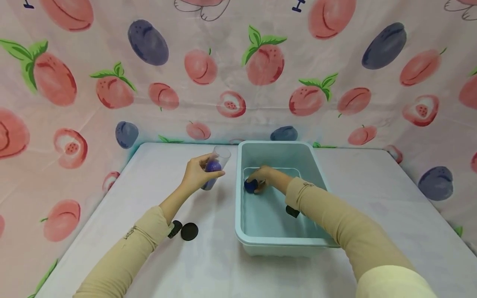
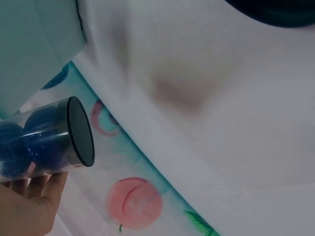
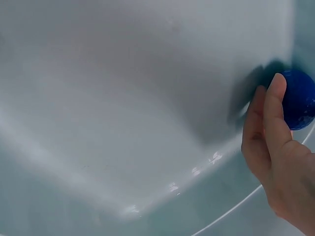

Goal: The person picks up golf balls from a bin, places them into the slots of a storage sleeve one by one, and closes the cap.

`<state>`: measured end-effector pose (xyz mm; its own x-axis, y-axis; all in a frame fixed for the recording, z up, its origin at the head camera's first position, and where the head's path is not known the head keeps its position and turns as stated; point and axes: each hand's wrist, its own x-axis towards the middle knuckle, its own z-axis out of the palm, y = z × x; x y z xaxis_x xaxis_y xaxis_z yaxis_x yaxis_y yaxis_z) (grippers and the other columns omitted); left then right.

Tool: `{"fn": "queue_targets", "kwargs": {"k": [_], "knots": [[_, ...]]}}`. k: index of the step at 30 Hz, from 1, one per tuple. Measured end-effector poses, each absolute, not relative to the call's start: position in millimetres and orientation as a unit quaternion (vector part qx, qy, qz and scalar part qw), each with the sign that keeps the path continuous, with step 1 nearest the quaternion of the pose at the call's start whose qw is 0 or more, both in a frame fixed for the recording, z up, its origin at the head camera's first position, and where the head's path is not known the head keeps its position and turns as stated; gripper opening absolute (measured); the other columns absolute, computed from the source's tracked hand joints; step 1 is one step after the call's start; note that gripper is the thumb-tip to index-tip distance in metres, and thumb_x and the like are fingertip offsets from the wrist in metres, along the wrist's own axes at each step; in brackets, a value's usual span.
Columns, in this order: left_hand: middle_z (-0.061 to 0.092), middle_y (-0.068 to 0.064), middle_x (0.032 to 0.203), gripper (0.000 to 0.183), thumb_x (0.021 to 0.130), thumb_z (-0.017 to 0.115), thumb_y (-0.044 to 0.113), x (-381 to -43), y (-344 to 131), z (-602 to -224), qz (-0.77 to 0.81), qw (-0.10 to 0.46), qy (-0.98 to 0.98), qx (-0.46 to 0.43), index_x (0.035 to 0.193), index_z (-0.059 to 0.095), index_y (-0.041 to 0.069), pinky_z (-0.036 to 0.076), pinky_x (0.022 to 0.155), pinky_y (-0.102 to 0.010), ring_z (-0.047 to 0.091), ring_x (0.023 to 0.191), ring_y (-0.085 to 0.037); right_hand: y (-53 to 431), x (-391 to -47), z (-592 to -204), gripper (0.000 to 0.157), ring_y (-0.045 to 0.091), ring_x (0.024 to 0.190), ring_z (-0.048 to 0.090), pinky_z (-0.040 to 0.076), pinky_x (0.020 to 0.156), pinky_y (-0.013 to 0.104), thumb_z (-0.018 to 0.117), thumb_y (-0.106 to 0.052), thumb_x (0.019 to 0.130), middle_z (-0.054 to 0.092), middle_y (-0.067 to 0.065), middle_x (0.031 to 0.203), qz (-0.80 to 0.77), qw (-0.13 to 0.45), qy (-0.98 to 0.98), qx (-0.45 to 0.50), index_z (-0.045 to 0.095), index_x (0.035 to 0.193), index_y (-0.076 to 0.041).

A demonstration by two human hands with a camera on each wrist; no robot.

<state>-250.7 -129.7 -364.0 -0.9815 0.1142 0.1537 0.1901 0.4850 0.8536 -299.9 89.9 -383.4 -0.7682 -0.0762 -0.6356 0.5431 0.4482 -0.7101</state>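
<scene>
My left hand (image 1: 196, 173) grips a clear plastic tube (image 1: 222, 152) above the table, left of the basin. Blue balls (image 2: 47, 137) sit inside the tube, and a black cap (image 2: 80, 132) closes its lower end. In the head view the tube's upper end looks uncapped. Down inside the light blue basin (image 1: 287, 241), my right hand (image 1: 263, 177) holds another blue ball (image 1: 251, 186) close to the basin's left wall. The right wrist view shows this ball (image 3: 299, 101) at the right edge, partly behind the fingers.
A round black lid (image 1: 189, 231) lies flat on the white table (image 1: 212, 269), near the left sleeve. Black wrist cameras show at the left wrist (image 1: 175, 228) and right wrist (image 1: 292, 211). A fruit-print cloth (image 1: 238, 70) hangs behind the table and along its sides.
</scene>
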Motion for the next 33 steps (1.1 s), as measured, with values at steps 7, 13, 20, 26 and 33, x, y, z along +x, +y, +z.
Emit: {"fn": "queue_targets", "kwargs": {"k": [7,13,20,26,33], "knots": [[0.059,-0.016,0.129,0.061,0.074,0.08,0.02,-251.7,-130.2,-362.3,-0.494,0.046,-0.863,-0.095,0.129,0.057,0.007,0.047,0.097,-0.052,0.059,0.113,-0.034,97.1,-297.9,-369.9,0.051,0.027,0.09,0.056,0.058,0.074,0.029,0.059,-0.006,0.089,0.043,0.027,0.133,-0.507,0.308,0.797,0.114,0.041,0.134,0.008],[0.059,-0.016,0.129,0.062,0.074,0.08,0.02,-250.8,-133.0,-360.4,-0.493,0.048,-0.864,-0.093,0.13,0.057,0.007,0.047,0.096,-0.052,0.06,0.112,-0.034,98.8,-297.5,-359.7,0.048,0.026,0.089,0.057,0.057,0.077,0.027,0.058,-0.008,0.09,0.043,0.026,0.134,-0.519,0.307,0.789,0.114,0.042,0.133,0.005],[0.058,-0.016,0.13,0.061,0.075,0.079,0.02,-252.5,-132.7,-359.4,-0.49,0.046,-0.866,-0.091,0.13,0.056,0.006,0.047,0.096,-0.053,0.059,0.113,-0.035,102.7,-298.6,-351.5,0.051,0.028,0.097,0.054,0.058,0.075,0.027,0.055,-0.009,0.091,0.037,0.026,0.139,-0.545,0.309,0.772,0.104,0.04,0.137,0.004],[0.058,-0.016,0.13,0.06,0.075,0.08,0.019,-251.5,-131.1,-357.3,-0.494,0.045,-0.863,-0.094,0.129,0.057,0.006,0.046,0.097,-0.053,0.059,0.113,-0.035,109.9,-297.3,-342.8,0.056,0.034,0.118,0.05,0.057,0.079,0.028,0.055,-0.01,0.09,0.032,0.026,0.144,-0.553,0.315,0.764,0.102,0.035,0.141,0.002],[0.058,-0.017,0.13,0.059,0.075,0.08,0.019,-249.0,-133.6,-358.2,-0.491,0.046,-0.865,-0.09,0.128,0.058,0.006,0.047,0.097,-0.053,0.059,0.112,-0.035,111.9,-295.3,-335.0,0.061,0.035,0.125,0.047,0.057,0.069,0.023,0.054,-0.009,0.09,0.028,0.026,0.147,-0.579,0.321,0.744,0.093,0.028,0.145,0.0]]}}
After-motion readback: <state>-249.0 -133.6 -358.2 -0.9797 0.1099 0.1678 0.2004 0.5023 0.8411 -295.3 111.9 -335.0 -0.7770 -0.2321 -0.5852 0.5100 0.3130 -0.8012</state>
